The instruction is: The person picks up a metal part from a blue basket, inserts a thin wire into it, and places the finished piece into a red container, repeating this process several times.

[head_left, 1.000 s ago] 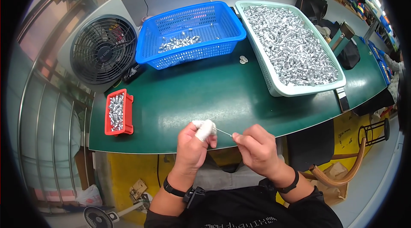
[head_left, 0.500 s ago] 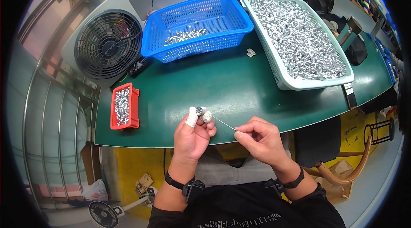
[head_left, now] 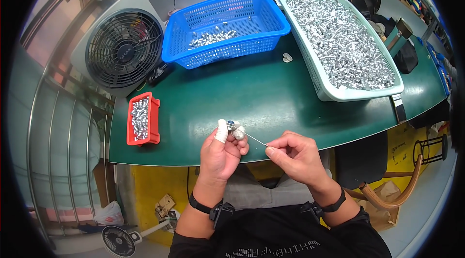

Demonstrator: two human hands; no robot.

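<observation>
My left hand (head_left: pixel 220 159), with white covers on its thumb and fingertips, pinches a small silver metal cylinder (head_left: pixel 230 124) above the near edge of the green table. In my right hand (head_left: pixel 298 157), thumb and fingers are closed on a thin metal rod (head_left: pixel 255 139). The rod slants up and left to the cylinder held in the left hand. Its tip is at or very near the cylinder; whether it goes inside is too small to tell.
Small metal cylinders lie in a red bin (head_left: pixel 154 121) at left, a blue basket (head_left: pixel 225 55) behind, and, heaped, a pale green basket (head_left: pixel 334 94) at right. A box fan (head_left: pixel 125 50) stands far left. Small oval pieces (head_left: pixel 287 57) lie between the baskets.
The rod's tip has come up to the cylinder; before, it ended by the left fingertips. The cylinder is tilted a little differently. The whole view has shifted slightly.
</observation>
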